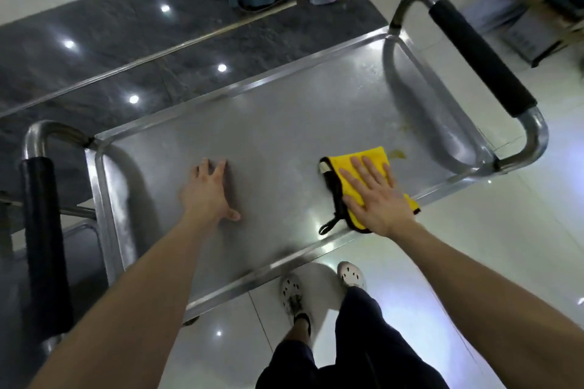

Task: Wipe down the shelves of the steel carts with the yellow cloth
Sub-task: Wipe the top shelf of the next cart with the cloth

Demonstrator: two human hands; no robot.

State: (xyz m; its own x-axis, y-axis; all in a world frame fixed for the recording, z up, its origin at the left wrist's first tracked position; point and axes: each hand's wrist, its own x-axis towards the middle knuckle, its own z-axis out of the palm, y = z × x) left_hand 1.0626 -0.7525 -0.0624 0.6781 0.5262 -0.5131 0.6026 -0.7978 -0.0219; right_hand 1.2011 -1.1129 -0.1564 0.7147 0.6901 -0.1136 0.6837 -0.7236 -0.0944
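Steel shelf: yellow cloth flat under right hand; no grip, apparently.

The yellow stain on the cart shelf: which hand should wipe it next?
Probably the right hand. It lies flat on the yellow cloth, and the yellowish stain sits just past the cloth's far edge. The left hand rests bare on the shelf, farther away.

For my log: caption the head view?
Right hand presses yellow cloth on cart shelf; left hand braces.
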